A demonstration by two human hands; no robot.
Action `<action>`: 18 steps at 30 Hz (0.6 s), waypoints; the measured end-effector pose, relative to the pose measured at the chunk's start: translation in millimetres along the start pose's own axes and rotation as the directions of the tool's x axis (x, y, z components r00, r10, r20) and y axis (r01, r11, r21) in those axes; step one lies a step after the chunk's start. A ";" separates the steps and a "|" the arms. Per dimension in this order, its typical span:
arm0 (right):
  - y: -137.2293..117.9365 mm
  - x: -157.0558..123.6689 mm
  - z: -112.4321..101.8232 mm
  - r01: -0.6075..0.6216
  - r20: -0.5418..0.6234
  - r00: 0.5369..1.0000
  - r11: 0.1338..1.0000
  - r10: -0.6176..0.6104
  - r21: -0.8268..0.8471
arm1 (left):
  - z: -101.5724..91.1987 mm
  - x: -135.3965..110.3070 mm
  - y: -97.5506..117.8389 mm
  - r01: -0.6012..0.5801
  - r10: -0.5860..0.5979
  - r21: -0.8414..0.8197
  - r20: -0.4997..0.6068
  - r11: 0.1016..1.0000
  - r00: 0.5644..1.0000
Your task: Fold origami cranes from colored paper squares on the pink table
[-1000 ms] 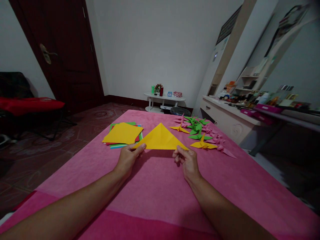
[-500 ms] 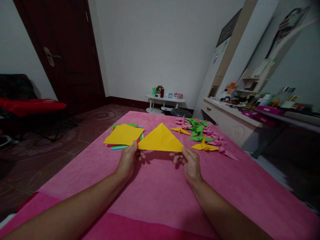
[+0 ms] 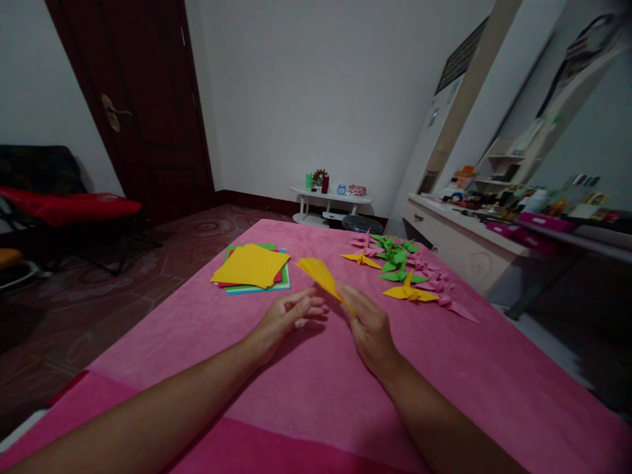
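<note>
My right hand (image 3: 371, 327) is closed on one end of a folded yellow sheet of origami paper (image 3: 320, 275), which it holds tilted above the pink-covered table (image 3: 306, 401). Just left of the paper, my left hand (image 3: 291, 319) has let its fingers come loose and apart, with nothing in them. Beyond that hand lies a stack of square coloured paper (image 3: 251, 266), yellow on top, with green, red, white and blue edges showing beneath. To the right of my right hand rests a yellow folded paper crane (image 3: 409, 293).
Several green paper cranes (image 3: 394, 253) and pink paper cranes (image 3: 437, 273) crowd the table's right side, with another yellow crane (image 3: 363, 260) beside them. A dresser (image 3: 454, 230) covered in small items stands at the right. A red chair (image 3: 74, 203) is at the left.
The yellow triangle, held at both corners before, is now only in my right hand and turned nearly edge-on. My left hand has let go and moved inward.
</note>
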State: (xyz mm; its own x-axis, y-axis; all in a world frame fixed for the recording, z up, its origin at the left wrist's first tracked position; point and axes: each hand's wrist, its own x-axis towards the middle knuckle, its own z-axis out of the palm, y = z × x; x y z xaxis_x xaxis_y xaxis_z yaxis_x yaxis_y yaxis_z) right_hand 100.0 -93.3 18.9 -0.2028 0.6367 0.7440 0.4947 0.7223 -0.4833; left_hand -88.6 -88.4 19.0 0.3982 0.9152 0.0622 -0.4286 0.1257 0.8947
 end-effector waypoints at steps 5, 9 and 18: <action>-15.3 -3.4 11.4 0.261 0.292 0.922 0.965 -0.253 0.012 | 1.5 1.1 -4.4 -0.155 0.141 -0.088 -0.146 0.984 0.979; -20.4 -5.0 11.1 -0.130 0.059 0.991 0.977 0.122 0.171 | -1.5 0.1 -1.9 -0.168 0.164 -0.004 -0.175 0.986 0.971; -11.0 -6.1 17.9 -0.649 0.322 0.731 0.470 0.601 0.598 | 1.2 -6.4 1.0 -0.016 -0.001 0.246 0.071 0.969 0.998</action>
State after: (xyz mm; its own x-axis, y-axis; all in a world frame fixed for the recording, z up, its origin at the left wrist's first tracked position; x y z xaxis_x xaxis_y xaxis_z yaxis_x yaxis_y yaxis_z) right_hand 80.6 -100.3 11.4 -0.1230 0.9868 0.1049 -0.1413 0.0872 -0.9861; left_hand -90.6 -94.6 20.0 0.4549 0.8858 0.0922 -0.2227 0.0129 0.9748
